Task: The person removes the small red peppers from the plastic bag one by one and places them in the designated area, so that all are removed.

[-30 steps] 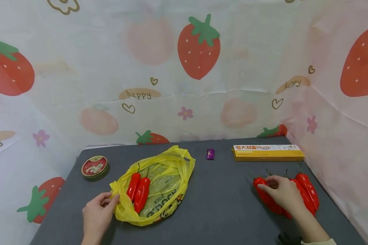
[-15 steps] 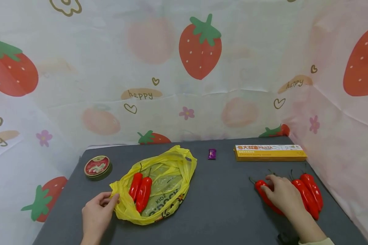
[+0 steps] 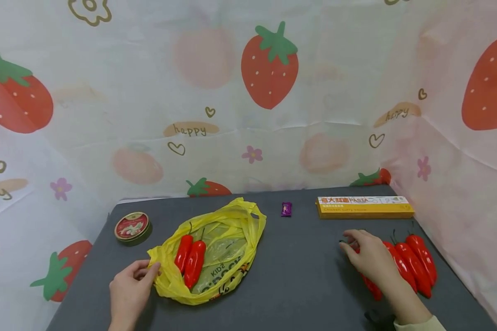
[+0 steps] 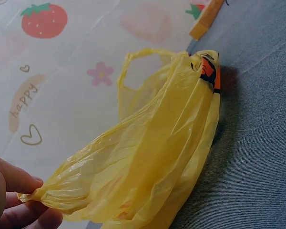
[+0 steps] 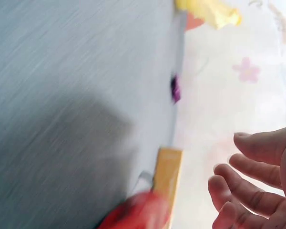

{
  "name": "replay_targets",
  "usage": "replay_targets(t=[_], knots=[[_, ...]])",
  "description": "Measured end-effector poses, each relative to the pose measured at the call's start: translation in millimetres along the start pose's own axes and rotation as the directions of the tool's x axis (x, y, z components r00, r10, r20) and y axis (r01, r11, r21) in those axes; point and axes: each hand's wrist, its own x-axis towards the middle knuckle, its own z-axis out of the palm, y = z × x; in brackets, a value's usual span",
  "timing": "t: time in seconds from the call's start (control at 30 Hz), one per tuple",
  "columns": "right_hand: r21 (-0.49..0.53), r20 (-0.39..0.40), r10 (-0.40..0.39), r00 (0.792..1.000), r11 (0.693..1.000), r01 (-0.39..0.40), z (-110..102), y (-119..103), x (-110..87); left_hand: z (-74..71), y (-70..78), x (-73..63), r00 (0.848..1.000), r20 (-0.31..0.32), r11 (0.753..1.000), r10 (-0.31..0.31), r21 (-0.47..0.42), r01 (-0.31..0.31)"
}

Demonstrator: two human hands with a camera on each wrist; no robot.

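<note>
My left hand (image 3: 131, 294) pinches the left rim of a yellow plastic bag (image 3: 252, 227), with its gathered edge between thumb and fingers in the left wrist view. Two red chili peppers (image 3: 194, 264) lie inside the bag's wide mouth. On the right, my right hand (image 3: 370, 257) hovers over a red chili pepper (image 3: 372, 287), covering most of it. Thumb and fingers are spread apart with nothing between them in the right wrist view, where a blurred red pepper (image 5: 138, 212) shows below. Several more red chili peppers (image 3: 414, 269) lie side by side just right of this hand.
A yellow pasta box (image 3: 364, 211) lies along the table's back right. Near the back middle is a small purple-wrapped candy (image 3: 286, 209). A round red-lidded tin (image 3: 132, 227) stands left of the bag. A strawberry-print cloth (image 3: 215, 156) hangs behind the table.
My right hand has shifted left from among the peppers, uncovering another one beside the right group. The left hand keeps its hold on the bag's rim, almost unmoved.
</note>
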Motion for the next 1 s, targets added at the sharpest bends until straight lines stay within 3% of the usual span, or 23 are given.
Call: replay_targets(t=[0.17,0.53,1.0], knots=[[0.06,-0.024,-0.088,0.996,0.994,0.089,7,-25,11.5,0.6,-1.8,-0.2,1.0,0.005,1.0,0.003,0.004,-0.003],[0.133,-0.048,-0.175,0.983,0.975,0.18,22,-65,28.3,4.0,-8.1,0.5,1.0,-0.004,1.0,0.019,-0.003,-0.019],[0.262,0.02,-0.169,0.985,0.952,0.158,34,-104,41.2,0.9,-6.1,-2.4,1.0,-0.01,1.0,0.02,-0.005,-0.02]])
